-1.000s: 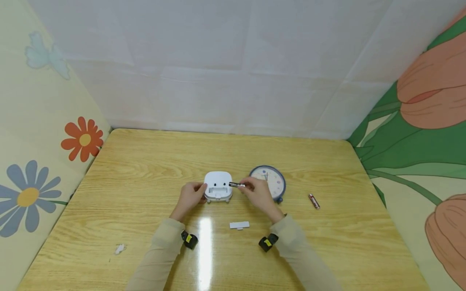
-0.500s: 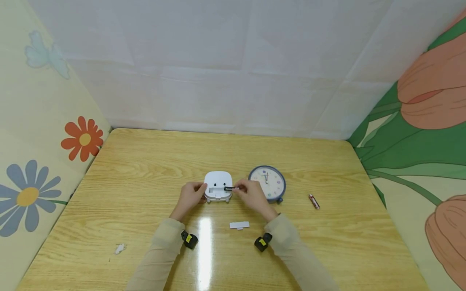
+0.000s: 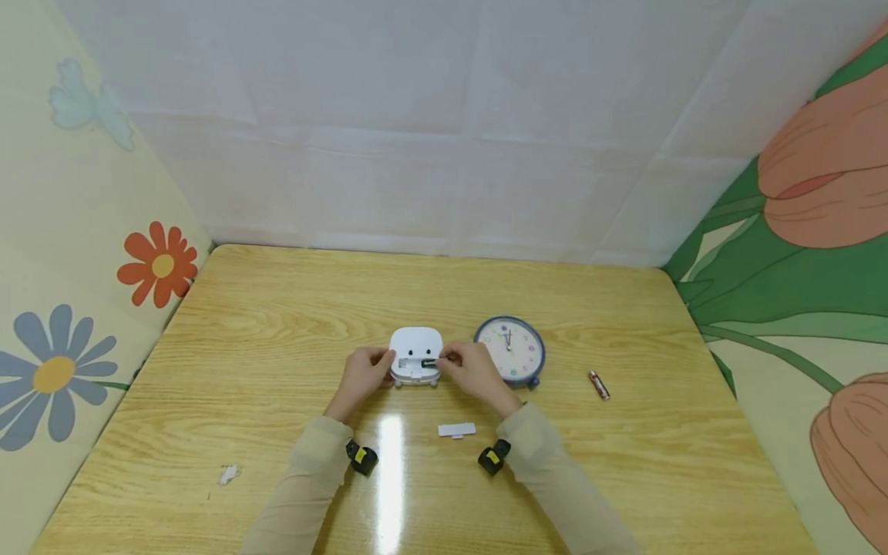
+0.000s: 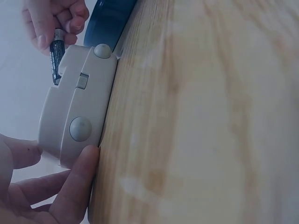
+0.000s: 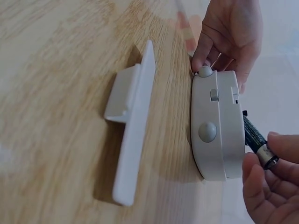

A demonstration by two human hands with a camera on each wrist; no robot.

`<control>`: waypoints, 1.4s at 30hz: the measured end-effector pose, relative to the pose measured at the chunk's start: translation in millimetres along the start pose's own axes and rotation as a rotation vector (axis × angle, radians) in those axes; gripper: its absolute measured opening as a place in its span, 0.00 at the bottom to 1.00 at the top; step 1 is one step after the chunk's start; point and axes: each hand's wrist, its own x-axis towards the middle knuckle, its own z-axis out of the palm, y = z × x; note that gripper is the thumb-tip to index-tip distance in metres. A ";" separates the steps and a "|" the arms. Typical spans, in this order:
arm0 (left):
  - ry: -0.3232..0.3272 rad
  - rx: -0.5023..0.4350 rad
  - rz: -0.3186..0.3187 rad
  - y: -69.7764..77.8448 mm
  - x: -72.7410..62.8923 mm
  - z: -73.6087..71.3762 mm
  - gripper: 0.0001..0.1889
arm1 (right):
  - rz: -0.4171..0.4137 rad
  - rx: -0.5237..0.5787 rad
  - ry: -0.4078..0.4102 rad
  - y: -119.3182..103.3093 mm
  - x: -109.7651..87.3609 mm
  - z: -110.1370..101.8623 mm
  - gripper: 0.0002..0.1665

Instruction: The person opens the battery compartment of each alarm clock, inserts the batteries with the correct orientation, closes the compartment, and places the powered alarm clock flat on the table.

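Observation:
A white rounded device (image 3: 415, 340) lies on the table with its battery compartment uncovered and two small round feet toward me. My left hand (image 3: 363, 375) grips its left edge, thumb on top and fingers low at the side, as the left wrist view shows. Between thumb and fingers, my right hand (image 3: 477, 373) pinches a dark battery (image 5: 254, 136) by its silver end. The battery slants, its far end dipping into the right part of the compartment. A white battery cover (image 3: 456, 430) with a small tab lies in front of the device.
A round blue-rimmed clock (image 3: 527, 351) lies face up just behind my right hand. Farther right is a red and dark battery (image 3: 599, 385). A torn white scrap (image 3: 229, 474) lies at the left front of the wooden table (image 3: 277, 301).
My right hand has moved left with the battery, from beside the device to its compartment, where the battery's end now dips in. The left hand keeps its hold in place.

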 end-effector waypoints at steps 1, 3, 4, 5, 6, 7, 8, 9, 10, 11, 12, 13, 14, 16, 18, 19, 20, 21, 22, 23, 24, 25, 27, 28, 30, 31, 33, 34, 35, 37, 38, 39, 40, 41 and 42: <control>-0.002 0.003 0.006 -0.3 0.0 0.0 0.16 | 0.003 -0.004 -0.006 -0.3 0.4 0.3 0.04; -0.003 0.003 0.007 -0.2 0.1 -0.3 0.16 | 0.003 -0.011 -0.015 -1.1 1.0 0.8 0.04; -0.002 0.003 0.004 -0.4 0.2 -0.6 0.16 | 0.003 -0.016 -0.018 -1.6 1.4 1.0 0.04; -0.002 0.004 0.006 -0.6 0.3 -0.6 0.16 | 0.003 -0.019 -0.020 -2.0 1.8 1.2 0.04; -0.003 0.004 0.008 -0.6 0.2 -0.9 0.16 | 0.004 -0.020 -0.019 -2.6 2.2 1.5 0.04; -0.003 0.005 0.010 -0.6 0.3 -1.0 0.16 | 0.004 -0.020 -0.019 -3.1 2.7 1.8 0.04; -0.002 0.007 0.010 -0.3 0.4 -1.0 0.16 | 0.005 -0.019 -0.018 -3.6 3.2 2.1 0.04; -0.002 0.007 0.009 -0.4 0.5 -1.1 0.16 | 0.005 -0.019 -0.017 -4.0 3.6 2.5 0.04; -0.002 0.007 0.007 -0.4 0.6 -1.1 0.16 | 0.009 -0.018 -0.015 -4.3 4.2 2.9 0.05; -0.003 0.008 0.009 -0.3 0.6 -1.0 0.16 | 0.012 -0.020 -0.014 -4.6 4.6 3.3 0.05; -0.002 0.009 0.007 0.0 0.6 -1.1 0.16 | 0.015 -0.019 -0.013 -4.7 4.9 3.8 0.05; -0.001 0.009 0.006 0.1 0.7 -1.1 0.16 | 0.018 -0.019 -0.013 -4.7 5.3 4.2 0.05; -0.001 0.008 0.002 0.0 0.8 -1.1 0.16 | 0.019 -0.019 -0.012 -4.6 5.6 4.6 0.05; -0.001 0.006 0.001 -0.3 0.9 -1.2 0.16 | 0.026 -0.022 -0.009 -4.1 6.2 5.6 0.05; -0.002 0.007 0.002 -0.6 0.9 -1.3 0.16 | 0.028 -0.018 -0.002 -3.1 6.6 6.3 0.05; -0.004 0.008 0.004 -0.8 1.0 -1.4 0.16 | 0.029 -0.017 0.002 -2.7 6.8 6.5 0.05; -0.004 0.009 0.004 -1.0 1.1 -1.4 0.16 | 0.029 -0.012 0.005 -2.5 6.6 6.4 0.05; -0.005 0.009 0.004 -1.1 1.1 -1.5 0.16 | 0.028 -0.009 0.007 -2.3 6.4 6.3 0.05; -0.006 0.011 0.003 -0.9 1.1 -1.6 0.16 | 0.026 -0.004 0.006 -2.3 6.1 6.0 0.05; -0.006 0.010 0.002 -0.9 1.2 -1.6 0.16 | 0.024 0.000 0.005 -2.4 5.7 5.5 0.05; -0.008 0.012 0.003 -1.0 1.3 -1.6 0.16 | 0.022 0.004 0.003 -2.7 5.2 4.7 0.05; -0.007 0.008 -0.002 -0.8 1.5 -1.6 0.16 | 0.016 0.001 0.002 -3.0 4.6 4.0 0.05; -0.009 0.006 -0.001 -1.1 1.7 -1.5 0.16 | 0.007 -0.006 -0.004 -3.7 3.5 2.5 0.06; -0.010 0.007 0.004 -1.2 1.8 -1.4 0.16 | -0.001 -0.010 -0.006 -4.1 3.0 1.8 0.06; -0.010 0.001 0.005 -1.5 2.1 -1.1 0.16 | -0.009 -0.020 -0.004 -4.9 2.1 0.6 0.07; -0.009 -0.002 0.005 -1.5 2.2 -1.0 0.16 | -0.010 -0.024 -0.002 -5.3 1.7 0.2 0.07; -0.008 -0.002 0.008 -1.6 2.1 -0.9 0.16 | -0.004 -0.018 0.003 -5.7 1.0 -0.2 0.06; -0.007 -0.001 0.009 -1.6 2.1 -0.8 0.16 | 0.000 -0.016 0.006 -5.8 0.9 -0.1 0.05; -0.006 -0.005 0.004 -1.3 2.0 -1.0 0.16 | 0.009 -0.016 0.009 -5.6 1.0 0.1 0.05; -0.005 -0.006 0.003 -1.1 1.7 -1.1 0.16 | 0.014 -0.020 0.014 -5.0 1.2 1.1 0.04; -0.004 -0.003 0.004 -1.1 1.7 -1.1 0.16 | 0.016 -0.021 0.016 -5.0 1.3 1.5 0.04; -0.003 -0.005 0.002 -1.0 1.6 -1.1 0.16 | 0.018 -0.024 0.017 -4.8 1.5 2.1 0.04; -0.003 -0.007 0.001 -0.9 1.5 -1.1 0.16 | 0.016 -0.028 0.019 -4.5 1.6 2.7 0.04; -0.003 -0.009 0.000 -0.7 1.5 -1.1 0.16 | 0.011 -0.031 0.022 -4.4 1.5 3.2 0.04; -0.003 -0.008 0.002 -0.8 1.6 -1.1 0.16 | 0.004 -0.031 0.026 -4.6 1.4 3.3 0.04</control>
